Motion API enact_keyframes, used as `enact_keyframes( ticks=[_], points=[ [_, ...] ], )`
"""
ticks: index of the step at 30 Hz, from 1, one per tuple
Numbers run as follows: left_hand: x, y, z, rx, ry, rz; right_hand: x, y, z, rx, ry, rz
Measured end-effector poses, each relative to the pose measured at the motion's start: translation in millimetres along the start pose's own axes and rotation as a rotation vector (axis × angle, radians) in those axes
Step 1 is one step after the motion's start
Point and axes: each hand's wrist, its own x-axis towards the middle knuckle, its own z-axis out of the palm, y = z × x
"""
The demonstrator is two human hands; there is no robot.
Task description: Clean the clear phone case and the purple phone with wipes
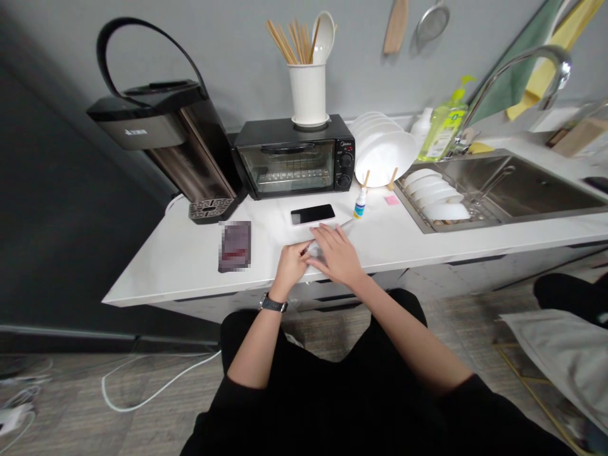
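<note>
My right hand [336, 254] lies flat with fingers stretched out on a thin clear sheet [327, 237] on the white counter [190, 253]. My left hand [291, 266], with a watch on its wrist, is pinched closed at the sheet's left edge around something small and reddish. A black phone [312, 215] lies face up just beyond both hands. A small dropper bottle [360, 204] stands to the phone's right, and a pink sticky note [391, 199] lies beside it.
A dark booklet [235, 246] lies left of the hands. Behind stand a water boiler [166, 139], a toaster oven [294, 158] with a utensil holder [308, 92], stacked plates [384, 152], a soap bottle [444, 126] and a sink [522, 187] with a dish rack.
</note>
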Motion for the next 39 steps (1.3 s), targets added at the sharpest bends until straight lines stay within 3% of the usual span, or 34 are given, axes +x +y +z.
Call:
enact_keyframes(
  ticks=[3, 5, 7, 11, 14, 17, 19, 21, 24, 26, 28, 32, 34, 36, 39],
  points=[
    [-1.5, 6.4, 3.2, -0.100, -0.004, 0.012, 1.6, 28.3, -4.5, -0.057, 0.133, 0.201],
    [-0.8, 6.7, 3.7, -0.116, 0.004, 0.010, 4.6, 24.5, 0.8, -0.058, 0.180, 0.265],
    [1.1, 2.7, 2.0, -0.069, 0.021, 0.010, 8.2, 2.9, 10.6, -0.007, 0.145, 0.205],
    [3.5, -6.9, -3.1, 0.024, 0.051, -0.002, 13.2, -34.0, 21.9, 0.090, 0.017, -0.062],
    [1.2, -4.2, -2.1, 0.027, 0.049, 0.010, 13.9, -13.0, 13.1, 0.069, 0.021, -0.058],
    [-1.7, 2.8, 3.1, -0.021, 0.042, 0.033, 13.1, 22.4, 0.3, 0.009, 0.111, 0.129],
    [-1.9, 3.7, 5.9, -0.050, 0.038, 0.043, 12.1, 27.8, -2.8, -0.010, 0.158, 0.212],
    [-0.4, -0.3, 6.7, -0.019, 0.041, 0.041, 10.4, 13.1, 0.3, 0.015, 0.142, 0.179],
    [2.3, -9.5, 4.7, 0.072, 0.058, 0.014, 7.8, -21.8, 8.9, 0.089, 0.037, 0.004],
    [2.5, -12.2, 2.9, 0.095, 0.059, 0.011, 6.7, -30.3, 10.5, 0.103, -0.010, -0.068],
    [1.3, -10.0, 2.0, 0.079, 0.049, 0.024, 6.1, -18.6, 6.9, 0.080, -0.007, -0.052],
    [-2.0, 0.9, 2.8, -0.032, 0.016, 0.037, 7.0, 28.3, -5.3, -0.019, 0.103, 0.171],
    [-2.1, 3.2, 3.1, -0.052, 0.013, 0.029, 7.9, 35.0, -6.4, -0.037, 0.141, 0.231],
    [-0.9, 1.4, 2.8, -0.029, 0.021, 0.022, 8.4, 22.1, -2.2, -0.012, 0.134, 0.200],
    [2.4, -5.7, 1.3, 0.038, 0.037, -0.001, 8.6, -15.2, 8.7, 0.055, 0.052, 0.040]
  ],
)
